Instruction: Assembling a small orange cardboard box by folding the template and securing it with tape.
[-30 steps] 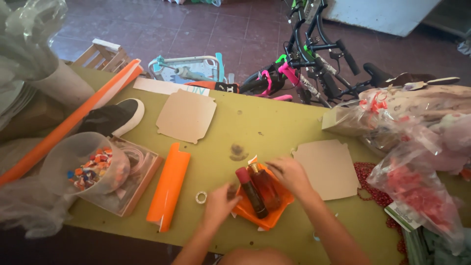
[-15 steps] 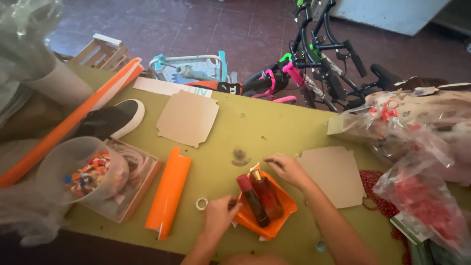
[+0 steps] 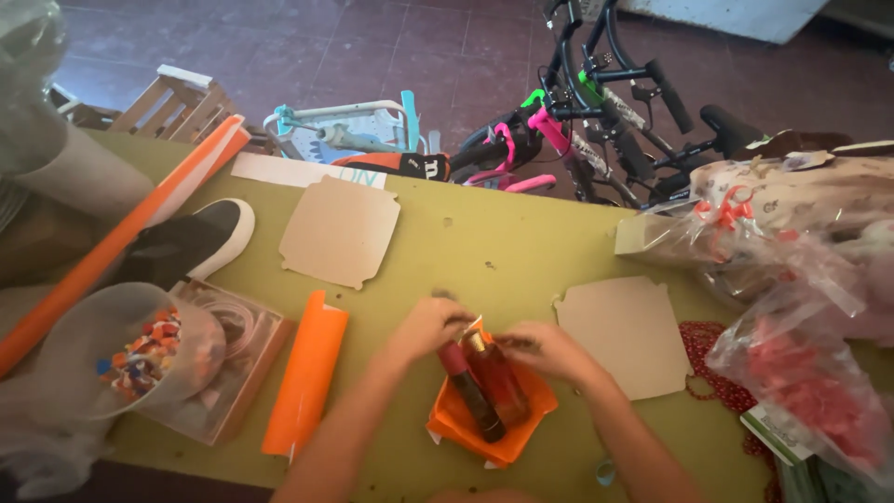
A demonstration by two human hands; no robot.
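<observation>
An orange paper tray (image 3: pixel 521 430) lies on the olive-green table (image 3: pixel 484 242) in front of me. Two bottles lie in it side by side: a dark red one (image 3: pixel 470 391) and an amber one (image 3: pixel 500 380). My left hand (image 3: pixel 426 328) and my right hand (image 3: pixel 548 350) meet above the bottles' tops. Both sets of fingers are curled around a small orange-yellow strip (image 3: pixel 475 325) between them. What the strip is fixed to is hidden by my fingers.
An orange roll (image 3: pixel 307 373) lies left of the tray. Two cardboard cut-outs (image 3: pixel 340 228) (image 3: pixel 629 331) lie flat. A clear bowl of beads (image 3: pixel 140 354), a clear box (image 3: pixel 244 346), a black shoe (image 3: pixel 191 237) and a long orange tube (image 3: pixel 112 242) sit left. Plastic bags (image 3: pixel 792 373) pile right; bicycles (image 3: pixel 605 121) stand behind.
My left hand has risen from beside the tray to the bottles' tops, where it now meets my right hand. The small ring by the tray is no longer visible.
</observation>
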